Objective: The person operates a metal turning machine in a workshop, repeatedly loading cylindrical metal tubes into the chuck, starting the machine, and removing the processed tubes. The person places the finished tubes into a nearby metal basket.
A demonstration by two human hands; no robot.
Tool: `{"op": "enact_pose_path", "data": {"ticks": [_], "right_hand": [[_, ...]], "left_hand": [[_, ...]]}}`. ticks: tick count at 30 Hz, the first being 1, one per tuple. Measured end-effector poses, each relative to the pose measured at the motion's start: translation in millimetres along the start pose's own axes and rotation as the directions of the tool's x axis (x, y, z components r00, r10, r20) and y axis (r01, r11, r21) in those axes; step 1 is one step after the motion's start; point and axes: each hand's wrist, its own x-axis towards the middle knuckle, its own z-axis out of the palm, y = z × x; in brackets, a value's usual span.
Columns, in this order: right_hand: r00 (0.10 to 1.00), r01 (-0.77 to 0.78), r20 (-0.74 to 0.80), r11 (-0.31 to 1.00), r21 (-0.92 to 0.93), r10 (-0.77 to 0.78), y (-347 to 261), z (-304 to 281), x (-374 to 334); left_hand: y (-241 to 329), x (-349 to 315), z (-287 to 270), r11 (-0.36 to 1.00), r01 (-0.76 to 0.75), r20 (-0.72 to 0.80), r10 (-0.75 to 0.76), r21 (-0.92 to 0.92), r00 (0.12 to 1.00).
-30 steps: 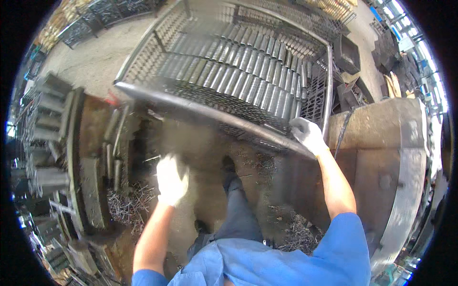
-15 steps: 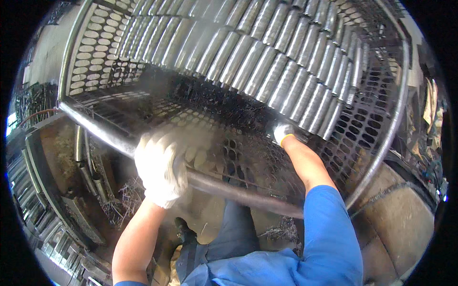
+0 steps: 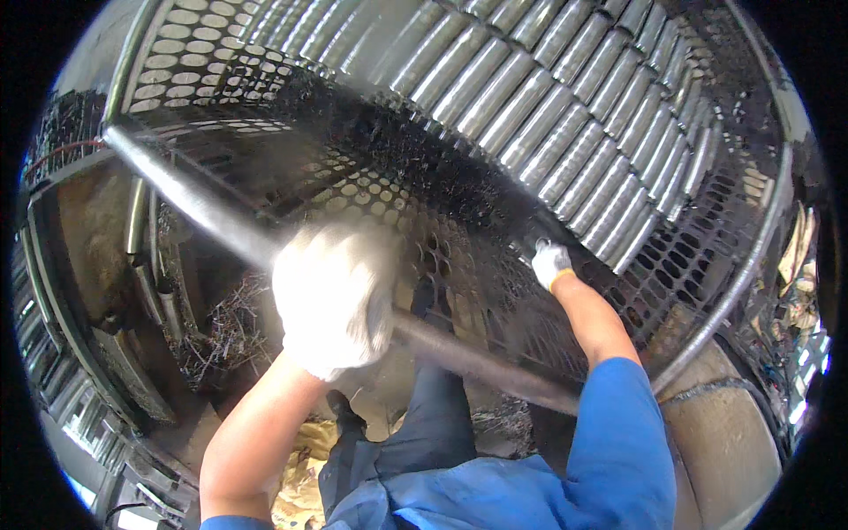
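Note:
My left hand [image 3: 331,296], in a white knit glove and blurred by motion, lies over the near rim bar [image 3: 203,208] of a large perforated metal basket, its fingers wrapped round the bar. Inside the basket, my right hand [image 3: 552,263], gloved in white with a yellow cuff, is closed just below the lower row of metal tubes [image 3: 565,146]. A small greyish bit shows at its fingertips, too small to name. The shiny tubes lie side by side in stacked rows.
Dark metal shavings [image 3: 397,150] cover part of the perforated basket wall [image 3: 190,53]. More wiry shavings [image 3: 234,331] lie left of my left arm, by a rusty metal frame [image 3: 97,238]. Many tubes [image 3: 84,406] are at the far left. A brown panel [image 3: 724,442] stands at right.
The view has shifted, so the tubes and basket appear farther right. My left hand stays on the rim bar. The right hand remains below the tubes, a little lower in the picture.

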Motion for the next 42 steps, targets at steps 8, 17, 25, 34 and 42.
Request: {"op": "enact_pose_path", "data": {"ticks": [8,17,25,34,42], "right_hand": [[0.826,0.129,-0.555,0.925,0.358,0.1,-96.2,-245.8,-210.4],[0.282,0.802,-0.812,0.59,-0.093,-0.511,-368.0,-397.5,-512.4],[0.016,0.986,-0.385,-0.05,0.161,-0.923,-621.3,-287.9,-648.7],[-0.405,0.914,-0.072,-0.406,0.0,-0.912,-870.6,-236.4,-737.5],[-0.48,0.854,-0.12,-0.432,-0.289,-0.869,-1021.0,-172.6,-704.6]], "left_hand": [[14.8,-18.3,-20.6,0.986,0.154,0.07,-0.159,0.061,0.985],[153.4,-208.2,-234.3,0.893,-0.204,-0.529,-0.044,-0.401,0.847],[142.4,-617.2,-346.3,0.436,0.303,0.078,-0.461,-0.848,0.884],[171.0,-887.4,-377.2,0.217,0.393,-0.313,-0.929,-0.894,-0.199],[52.5,-976.0,-450.3,0.38,0.218,-0.432,-0.853,-0.899,-0.294]]}}
